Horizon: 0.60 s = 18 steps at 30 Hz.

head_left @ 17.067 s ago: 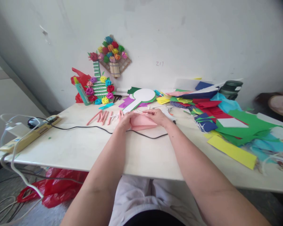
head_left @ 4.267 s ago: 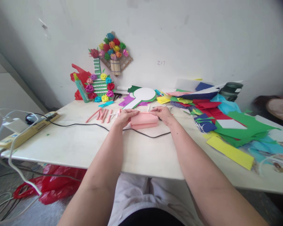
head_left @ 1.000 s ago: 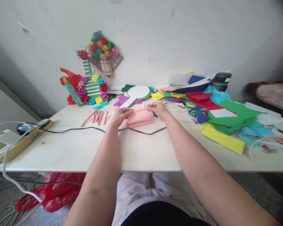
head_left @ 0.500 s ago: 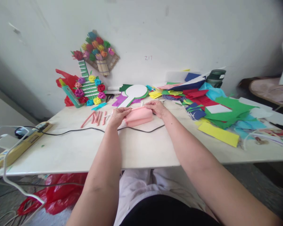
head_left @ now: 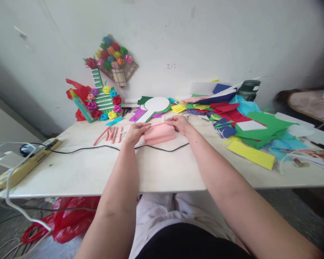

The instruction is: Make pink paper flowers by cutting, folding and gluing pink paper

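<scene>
A sheet of pink crepe paper [head_left: 160, 133] is stretched between my two hands, just above the table. My left hand [head_left: 137, 132] pinches its upper left corner, thumb and fingers pressed together. At the upper right corner my right hand [head_left: 179, 124] grips it the same way. The paper's top edge looks rolled or folded over, and its lower part hangs toward me. Several thin pink paper rolls [head_left: 113, 135] lie to the left of my left hand. Behind the paper lies a white round-headed cutout [head_left: 156, 105] with a green edge.
A black cable [head_left: 164, 149] crosses the table in front of my hands. Coloured paper sheets [head_left: 259, 126] are heaped on the right. At the back left stand a glue bottle [head_left: 82, 106] and a flower-trimmed guitar shape [head_left: 104, 99]. A power strip [head_left: 27, 163] lies along the left edge.
My hands keep their pinch on the pink crepe paper, almost unmoved. The whole view has shifted very slightly.
</scene>
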### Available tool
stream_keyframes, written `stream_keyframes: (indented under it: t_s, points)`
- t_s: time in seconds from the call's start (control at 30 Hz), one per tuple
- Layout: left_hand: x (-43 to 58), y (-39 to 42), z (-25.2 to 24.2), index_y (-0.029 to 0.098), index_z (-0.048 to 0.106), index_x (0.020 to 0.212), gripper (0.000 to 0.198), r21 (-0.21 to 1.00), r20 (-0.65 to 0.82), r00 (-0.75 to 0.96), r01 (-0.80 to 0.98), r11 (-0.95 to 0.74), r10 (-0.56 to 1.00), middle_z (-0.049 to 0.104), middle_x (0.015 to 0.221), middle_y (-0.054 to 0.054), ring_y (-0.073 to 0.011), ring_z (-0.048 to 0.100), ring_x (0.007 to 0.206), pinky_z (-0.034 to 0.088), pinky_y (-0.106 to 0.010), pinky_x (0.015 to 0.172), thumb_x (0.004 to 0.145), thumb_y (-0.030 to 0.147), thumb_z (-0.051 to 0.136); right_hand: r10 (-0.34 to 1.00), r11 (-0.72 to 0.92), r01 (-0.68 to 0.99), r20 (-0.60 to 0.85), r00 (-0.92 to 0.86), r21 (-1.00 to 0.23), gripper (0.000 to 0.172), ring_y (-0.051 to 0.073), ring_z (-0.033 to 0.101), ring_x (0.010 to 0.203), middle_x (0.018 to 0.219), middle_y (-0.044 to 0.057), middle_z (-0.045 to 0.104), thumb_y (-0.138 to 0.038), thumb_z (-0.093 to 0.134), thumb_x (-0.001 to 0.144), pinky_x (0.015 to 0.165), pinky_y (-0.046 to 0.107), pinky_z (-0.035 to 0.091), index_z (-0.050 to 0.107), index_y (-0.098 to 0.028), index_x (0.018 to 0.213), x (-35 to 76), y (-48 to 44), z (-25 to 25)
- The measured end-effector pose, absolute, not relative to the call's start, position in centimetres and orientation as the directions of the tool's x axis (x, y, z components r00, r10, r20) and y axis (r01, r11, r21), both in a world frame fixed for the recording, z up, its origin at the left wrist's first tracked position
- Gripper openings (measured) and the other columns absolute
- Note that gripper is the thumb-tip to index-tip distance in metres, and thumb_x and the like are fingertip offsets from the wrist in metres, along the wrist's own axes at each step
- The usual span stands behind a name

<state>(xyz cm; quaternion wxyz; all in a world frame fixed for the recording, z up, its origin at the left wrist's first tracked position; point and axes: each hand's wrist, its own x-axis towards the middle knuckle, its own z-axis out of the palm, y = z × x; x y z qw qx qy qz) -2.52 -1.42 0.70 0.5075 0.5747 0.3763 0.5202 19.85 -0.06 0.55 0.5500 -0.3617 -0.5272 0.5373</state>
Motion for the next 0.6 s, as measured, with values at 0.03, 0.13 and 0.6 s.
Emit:
stream_keyframes:
  t_s: [0.03,0.13,0.6]
  points:
    - [-2.56,-1.4,0.69,0.015,0.072,0.076,0.033,0.975,0.215,0.173,-0.093,-0.201,0.961,0.064,0.064,-0.003,-0.0077,0.048,0.053,0.035,-0.022,0.05,0.05,0.033,0.079,0.972,0.167,-0.206,0.196,-0.13,-0.964,0.024,0.009,0.055,0.059,0.064,0.0,0.065,-0.023,0.078,0.047,0.06,0.023,0.043,0.07,-0.016,0.069,19.84,-0.01,0.52]
    - [-2.68,-1.4,0.68,0.015,0.072,0.076,0.033,0.978,0.206,0.169,-0.078,-0.196,0.964,0.063,0.063,-0.002,-0.0073,0.048,0.052,0.035,-0.022,0.05,0.049,0.033,0.08,0.973,0.173,-0.195,0.198,-0.12,-0.966,0.024,0.01,0.056,0.06,0.064,0.0,0.066,-0.023,0.078,0.048,0.06,0.023,0.043,0.07,-0.016,0.07,19.82,0.06,0.51]
    - [-2.86,-1.02,0.57,0.015,0.072,0.075,0.033,0.978,0.179,0.173,-0.135,-0.157,0.968,0.064,0.066,-0.003,-0.0085,0.053,0.056,0.04,-0.021,0.052,0.047,0.028,0.081,0.966,0.21,-0.164,0.231,-0.12,-0.964,0.023,0.01,0.056,0.062,0.066,-0.001,0.065,-0.023,0.077,0.049,0.063,0.024,0.044,0.068,-0.016,0.069,19.87,-0.24,0.75]
